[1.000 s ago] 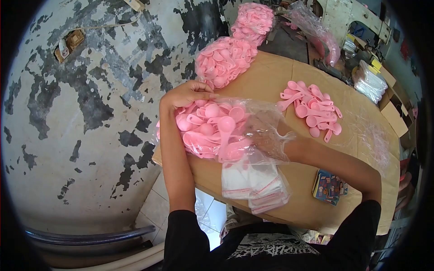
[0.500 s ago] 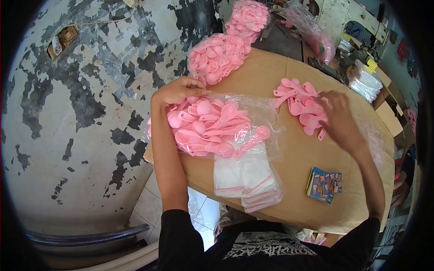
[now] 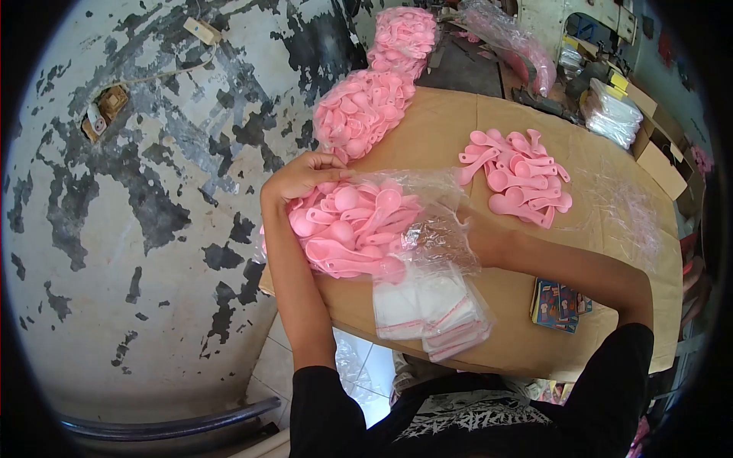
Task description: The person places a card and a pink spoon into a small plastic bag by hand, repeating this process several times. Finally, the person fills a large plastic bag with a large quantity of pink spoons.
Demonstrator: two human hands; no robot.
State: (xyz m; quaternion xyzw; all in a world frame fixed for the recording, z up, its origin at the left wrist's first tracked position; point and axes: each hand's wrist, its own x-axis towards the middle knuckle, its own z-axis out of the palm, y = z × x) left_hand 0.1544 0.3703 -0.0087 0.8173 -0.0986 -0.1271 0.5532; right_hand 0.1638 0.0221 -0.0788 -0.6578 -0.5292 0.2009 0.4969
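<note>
A clear plastic bag (image 3: 439,187) of pink measuring spoons (image 3: 359,221) lies on its side, mouth toward the right. My left hand (image 3: 305,177) is closed on the bag's upper left part, thumb and fingers pinched together. Through the bag's mouth reaches my right hand (image 3: 447,238), inside the plastic beside the spoons; glare and film hide its fingers, so its grip does not show. Right of the bag, a loose pile of pink spoons (image 3: 523,179) rests on the cardboard-covered table (image 3: 427,141). Flat clear packets (image 3: 427,305) overlap just below the bag.
Printed cards (image 3: 557,305) lie under my right forearm. Two more full bags of pink spoons (image 3: 363,114) stand at the back against the peeling wall (image 3: 168,191). Crumpled film (image 3: 630,221) and an open cardboard box (image 3: 660,164) are at the right.
My right hand has left the loose spoon pile and moved left into the bag's mouth. The pile lies uncovered. My left hand keeps its hold on the bag.
</note>
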